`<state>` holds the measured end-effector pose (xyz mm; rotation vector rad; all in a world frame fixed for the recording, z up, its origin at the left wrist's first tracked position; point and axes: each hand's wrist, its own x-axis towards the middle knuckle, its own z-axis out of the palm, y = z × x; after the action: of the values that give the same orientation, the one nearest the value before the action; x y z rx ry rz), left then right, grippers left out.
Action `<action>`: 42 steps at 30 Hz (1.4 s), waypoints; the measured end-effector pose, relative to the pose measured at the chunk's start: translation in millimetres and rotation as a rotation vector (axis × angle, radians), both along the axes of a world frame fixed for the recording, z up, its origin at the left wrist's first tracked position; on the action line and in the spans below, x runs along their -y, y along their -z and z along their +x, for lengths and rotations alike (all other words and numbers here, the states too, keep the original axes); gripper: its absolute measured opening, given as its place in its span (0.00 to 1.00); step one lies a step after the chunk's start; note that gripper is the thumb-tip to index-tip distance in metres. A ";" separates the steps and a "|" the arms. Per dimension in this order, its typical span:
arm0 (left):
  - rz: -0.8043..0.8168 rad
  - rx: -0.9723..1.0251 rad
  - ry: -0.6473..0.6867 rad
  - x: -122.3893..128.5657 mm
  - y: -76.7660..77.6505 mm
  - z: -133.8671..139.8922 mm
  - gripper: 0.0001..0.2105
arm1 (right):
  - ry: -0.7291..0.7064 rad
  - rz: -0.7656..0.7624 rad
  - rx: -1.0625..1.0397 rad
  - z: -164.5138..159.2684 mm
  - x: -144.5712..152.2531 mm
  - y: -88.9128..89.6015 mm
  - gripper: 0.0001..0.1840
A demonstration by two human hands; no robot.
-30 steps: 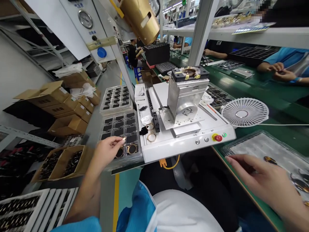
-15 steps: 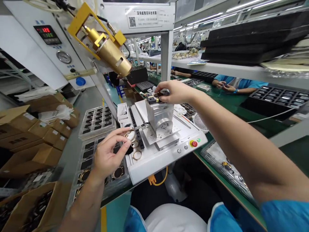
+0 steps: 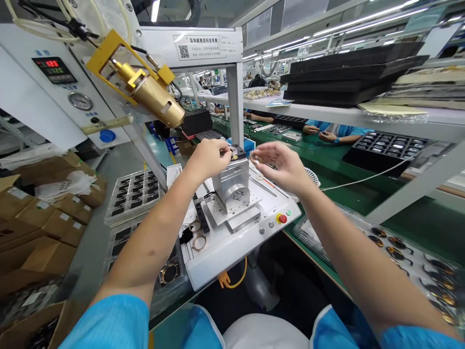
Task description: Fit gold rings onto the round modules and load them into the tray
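Green bench (image 3: 363, 194) with white machine base (image 3: 232, 242) and metal fixture block (image 3: 232, 186). Left hand (image 3: 209, 157) curled over fixture top, fingers pinched on dark part (image 3: 237, 152) there. Right hand (image 3: 281, 162) just beside, fingers loosely apart, small piece at fingertips unclear

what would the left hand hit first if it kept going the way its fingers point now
Probably the dark fixture plate on top of the silver metal block: the left hand has its fingertips right at the plate's near edge, pointing toward the right hand. Depth is unclear, so contact may already exist.
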<state>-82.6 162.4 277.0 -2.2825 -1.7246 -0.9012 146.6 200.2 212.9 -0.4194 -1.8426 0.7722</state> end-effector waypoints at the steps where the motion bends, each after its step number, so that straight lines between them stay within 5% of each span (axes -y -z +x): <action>1: -0.034 -0.010 -0.004 1.3 1.1 0.9 0.10 | 0.016 -0.045 0.000 14.6 9.5 12.5 0.21; 5: -0.041 -0.033 0.068 14.4 18.0 -5.8 0.19 | 0.109 -0.325 0.059 71.8 37.0 80.4 0.25; 9: 0.005 -0.049 0.115 14.4 31.9 -14.1 0.30 | 0.272 -0.655 0.374 100.4 50.1 152.0 0.33; 14: 0.091 0.037 0.143 31.0 33.2 -18.9 0.28 | 0.278 -0.612 0.759 93.1 67.4 201.3 0.49; 17: 0.252 0.126 0.158 69.3 50.4 -19.3 0.22 | 0.336 -0.520 0.844 85.6 71.3 209.7 0.52; 19: 0.287 0.276 0.238 99.3 77.3 -15.9 0.17 | 0.395 -0.493 0.875 83.9 68.6 209.1 0.52; 21: 0.122 0.498 0.326 125.2 116.0 -6.7 0.14 | 0.402 -0.497 0.861 85.6 64.7 204.9 0.53; 26: -0.603 1.047 0.177 161.7 225.0 47.9 0.16 | 0.288 -0.545 0.672 95.2 82.6 193.7 0.47; 29: -0.776 1.426 0.169 174.7 267.4 84.4 0.24 | 0.074 -0.573 0.353 90.0 116.7 198.0 0.49; 32: -0.829 1.646 0.215 180.3 289.3 104.8 0.28 | -0.024 -0.571 0.158 75.4 150.4 212.0 0.49; 37: -0.880 1.776 0.261 170.6 302.1 115.0 0.27 | 0.131 -0.557 0.054 57.6 174.4 230.4 0.47; 40: -0.893 1.780 0.213 165.4 302.0 118.9 0.28 | 0.133 -0.437 0.143 70.3 162.5 220.8 0.44; 42: -0.872 1.740 0.159 165.4 302.9 119.8 0.27 | 0.197 -0.348 0.396 94.7 142.0 204.9 0.38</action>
<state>37.2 -3.0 -25.9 -1.7146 -2.7640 -3.3229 241.2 58.2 8.0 -1.0239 -1.9884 0.9231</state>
